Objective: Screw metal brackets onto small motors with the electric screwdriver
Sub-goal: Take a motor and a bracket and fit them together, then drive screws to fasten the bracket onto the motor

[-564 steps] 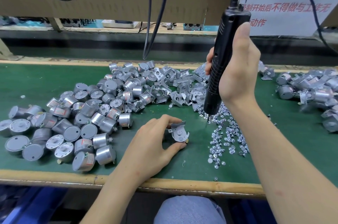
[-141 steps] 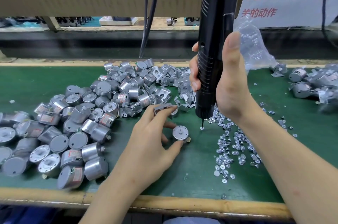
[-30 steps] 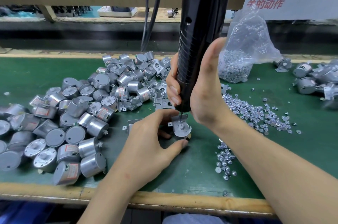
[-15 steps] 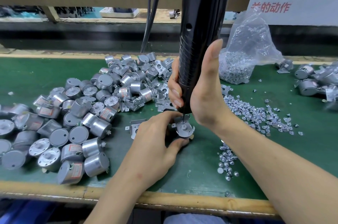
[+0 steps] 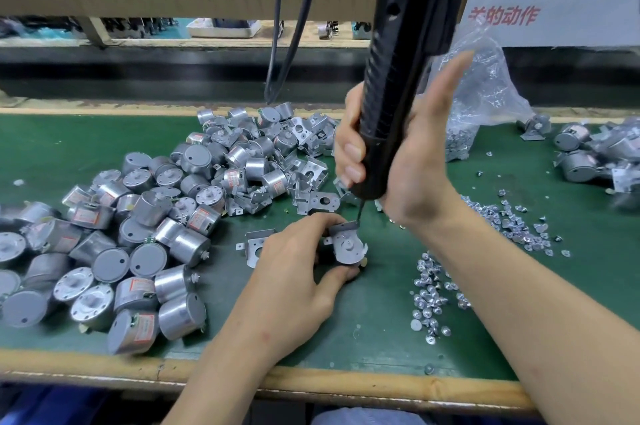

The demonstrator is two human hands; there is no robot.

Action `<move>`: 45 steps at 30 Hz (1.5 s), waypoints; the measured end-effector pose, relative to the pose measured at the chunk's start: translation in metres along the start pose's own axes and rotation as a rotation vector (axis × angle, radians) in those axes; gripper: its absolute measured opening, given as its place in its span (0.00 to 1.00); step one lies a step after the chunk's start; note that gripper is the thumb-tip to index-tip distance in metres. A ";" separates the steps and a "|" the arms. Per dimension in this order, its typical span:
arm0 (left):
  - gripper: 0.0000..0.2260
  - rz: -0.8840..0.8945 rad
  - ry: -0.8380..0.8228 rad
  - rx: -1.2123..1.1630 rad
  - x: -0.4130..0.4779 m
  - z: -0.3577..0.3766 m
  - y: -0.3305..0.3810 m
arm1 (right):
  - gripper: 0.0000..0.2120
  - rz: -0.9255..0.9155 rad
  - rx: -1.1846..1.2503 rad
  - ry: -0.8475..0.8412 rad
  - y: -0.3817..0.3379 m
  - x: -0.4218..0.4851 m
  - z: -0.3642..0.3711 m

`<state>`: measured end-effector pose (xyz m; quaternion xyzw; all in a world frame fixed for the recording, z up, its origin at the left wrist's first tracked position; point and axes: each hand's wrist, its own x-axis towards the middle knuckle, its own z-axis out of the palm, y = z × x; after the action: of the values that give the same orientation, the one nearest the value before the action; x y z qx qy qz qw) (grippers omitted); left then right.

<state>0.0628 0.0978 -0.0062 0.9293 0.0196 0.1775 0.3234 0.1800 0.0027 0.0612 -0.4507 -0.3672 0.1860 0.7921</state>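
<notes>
Green matte mat covers the bench [image 5: 381,327], shiny round motor cans [image 5: 138,216] heaped toward its left edge, bent sheet-metal brackets [image 5: 311,182] piled further back. The left hand [image 5: 291,279] curls round one small motor [image 5: 348,251] mid-bench, thumb and fingertips pinching its sides, a flat bracket [image 5: 343,228] on top. The right hand [image 5: 408,161] wraps the chunky black electric screwdriver [image 5: 398,78], nearly upright, thumb stretched up, bit down on the bracket's far edge. Tiny silver screws [image 5: 429,296] lie scattered toward the right edge

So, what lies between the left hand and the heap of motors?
One loose bracket on the green mat, right beside the left hand; the head view shows it.
</notes>
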 end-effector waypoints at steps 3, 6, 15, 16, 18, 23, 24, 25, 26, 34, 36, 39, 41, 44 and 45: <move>0.18 0.010 0.004 0.005 -0.001 0.000 -0.001 | 0.39 0.005 -0.006 -0.029 -0.011 0.003 -0.018; 0.18 0.007 -0.002 -0.005 -0.001 0.002 -0.002 | 0.37 0.061 -0.072 -0.048 -0.010 -0.001 -0.032; 0.17 0.014 0.018 -0.031 -0.001 0.002 0.000 | 0.39 0.167 -0.060 -0.058 0.007 -0.003 -0.046; 0.17 0.018 0.022 -0.029 -0.002 0.001 0.000 | 0.38 0.173 -0.061 -0.056 0.007 -0.003 -0.046; 0.17 0.022 0.027 -0.029 -0.002 0.001 0.001 | 0.38 0.182 -0.071 -0.048 0.009 -0.003 -0.046; 0.17 0.023 0.035 -0.043 -0.001 0.001 0.002 | 0.38 0.185 -0.075 -0.042 0.009 -0.003 -0.047; 0.17 0.024 0.035 -0.045 -0.001 0.001 0.002 | 0.38 0.185 -0.073 -0.045 0.009 -0.003 -0.047; 0.17 0.027 0.036 -0.046 -0.001 0.000 0.002 | 0.38 0.185 -0.071 -0.049 0.008 -0.003 -0.047; 0.17 0.028 0.037 -0.045 -0.001 0.000 0.002 | 0.38 0.183 -0.068 -0.054 0.008 -0.004 -0.047; 0.17 0.032 0.037 -0.051 -0.001 0.000 0.003 | 0.39 0.176 -0.094 -0.056 0.008 -0.004 -0.048; 0.17 0.032 0.039 -0.051 -0.001 0.000 0.003 | 0.38 0.175 -0.103 -0.043 0.008 -0.004 -0.049; 0.17 0.032 0.040 -0.049 -0.001 -0.001 0.004 | 0.38 0.176 -0.101 -0.042 0.008 -0.004 -0.050; 0.17 0.034 0.041 -0.049 -0.001 0.000 0.004 | 0.38 0.174 -0.095 -0.053 0.007 -0.004 -0.049; 0.17 0.031 0.034 -0.053 -0.001 0.000 0.003 | 0.38 0.175 -0.085 -0.078 0.006 -0.005 -0.048; 0.17 0.031 0.035 -0.056 -0.001 0.000 0.003 | 0.39 0.175 -0.080 -0.083 0.005 -0.005 -0.048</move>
<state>0.0617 0.0956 -0.0044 0.9168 0.0057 0.1992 0.3460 0.2130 -0.0251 0.0394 -0.5044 -0.3661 0.2583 0.7381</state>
